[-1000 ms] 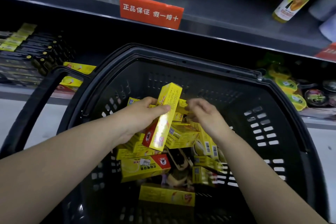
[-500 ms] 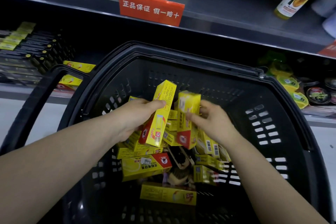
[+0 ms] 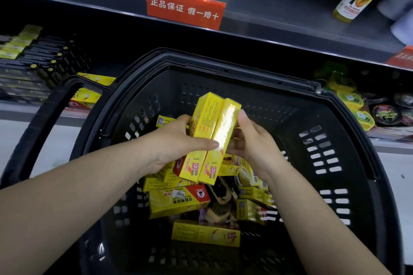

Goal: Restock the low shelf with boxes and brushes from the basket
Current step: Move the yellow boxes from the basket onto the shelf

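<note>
Two long yellow cardboard boxes stand side by side above the black plastic basket — your left hand and right hand clamp them between curled fingers. They look light and crushable — grip the long faces gently.

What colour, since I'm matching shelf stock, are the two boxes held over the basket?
The held boxes are yellow with red lower ends; the head view shows it.
</note>
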A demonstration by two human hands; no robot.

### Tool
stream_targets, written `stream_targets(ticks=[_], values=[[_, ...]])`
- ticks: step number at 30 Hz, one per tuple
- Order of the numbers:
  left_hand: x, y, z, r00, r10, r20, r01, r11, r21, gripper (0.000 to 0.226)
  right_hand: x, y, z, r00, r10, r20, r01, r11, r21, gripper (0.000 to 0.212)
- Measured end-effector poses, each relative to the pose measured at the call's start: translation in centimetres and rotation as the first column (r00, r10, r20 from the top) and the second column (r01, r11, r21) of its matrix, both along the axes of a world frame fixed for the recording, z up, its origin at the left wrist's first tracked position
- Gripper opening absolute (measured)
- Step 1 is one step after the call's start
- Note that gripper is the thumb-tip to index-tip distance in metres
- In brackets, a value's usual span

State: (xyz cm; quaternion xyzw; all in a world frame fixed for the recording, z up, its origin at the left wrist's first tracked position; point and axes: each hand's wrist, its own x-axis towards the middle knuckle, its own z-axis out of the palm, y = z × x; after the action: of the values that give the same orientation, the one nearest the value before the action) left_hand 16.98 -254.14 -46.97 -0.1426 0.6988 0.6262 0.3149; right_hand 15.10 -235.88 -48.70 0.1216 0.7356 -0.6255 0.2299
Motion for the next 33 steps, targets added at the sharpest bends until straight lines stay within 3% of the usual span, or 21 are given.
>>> stream_targets(ticks=[2,4,5,7,9,14,16,18,20,22,24,26,30,33], values=[[-0.1,-0.2,-0.1,1.000,0.025,-0.018,-0.026,0.997,-0.077,0.046,-0.6,1.2,-1.4,0.999,0.031,-0.020,-0.029,0.994,0.108,0.031],[-0.1,-0.4,-0.3,0.999,0.035,-0.014,-0.037,0.989,-0.143,0.053,-0.6,2.6,-3.6,0.966,0.260,-0.008,-0.237,0.893,0.384,0.007],[-0.1,-0.5,-0.4,0.999,0.040,-0.007,-0.041,0.986,-0.163,0.056,-0.3,3.1,-4.8,0.905,0.416,0.088,-0.397,0.753,0.525,0.024],[-0.1,-0.6,-0.4,0.999,0.048,0.002,-0.047,0.982,-0.184,0.062,0.5,3.7,-7.2,0.740,0.611,0.282,-0.610,0.433,0.664,0.061],[-0.2,-0.7,-0.4,0.998,0.063,-0.007,-0.063,0.981,-0.182,0.060,1.2,3.1,-8.7,0.681,0.674,0.287,-0.611,0.306,0.730,0.070],[-0.3,-0.5,-0.3,0.993,0.115,0.008,-0.113,0.985,-0.134,0.052,1.2,1.8,-9.2,0.691,0.702,0.173,-0.451,0.230,0.863,0.059],[-0.4,-0.6,-0.2,0.990,0.142,0.023,-0.138,0.984,-0.117,0.048,0.9,2.0,-7.4,0.718,0.683,0.137,-0.429,0.279,0.859,0.057],[-0.5,-0.7,-0.2,0.985,0.170,0.028,-0.167,0.983,-0.075,0.036,0.5,2.2,-5.0,0.825,0.566,-0.008,-0.332,0.495,0.803,0.041],[-0.6,-0.9,-0.1,0.982,0.188,0.017,-0.187,0.981,-0.043,0.026,0.1,2.2,-2.5,0.941,0.312,-0.133,-0.191,0.810,0.555,0.021],[-0.7,-0.8,0.4,0.982,0.188,0.015,-0.188,0.982,-0.014,0.025,0.2,1.2,-0.2,0.993,0.092,-0.076,-0.075,0.977,0.198,0.022],[-0.8,-0.8,1.1,0.984,0.178,0.026,-0.178,0.983,0.033,0.026,0.3,-0.1,1.4,0.999,0.042,-0.024,-0.042,0.999,-0.005,0.031],[-0.9,-1.2,1.9,0.988,0.151,0.031,-0.153,0.986,0.063,0.031,0.2,-1.5,2.9,0.998,0.042,-0.045,-0.044,0.998,-0.050,0.042],[-0.7,-3.6,3.7,0.994,0.102,0.032,-0.105,0.990,0.098,0.038,-1.1,-4.0,4.8,0.990,0.101,-0.097,-0.097,0.994,0.047,0.078],[-0.5,-6.7,5.0,0.994,0.104,0.024,-0.106,0.989,0.102,0.039,-2.8,-6.5,5.9,0.964,0.240,-0.117,-0.229,0.968,0.099,0.076]])
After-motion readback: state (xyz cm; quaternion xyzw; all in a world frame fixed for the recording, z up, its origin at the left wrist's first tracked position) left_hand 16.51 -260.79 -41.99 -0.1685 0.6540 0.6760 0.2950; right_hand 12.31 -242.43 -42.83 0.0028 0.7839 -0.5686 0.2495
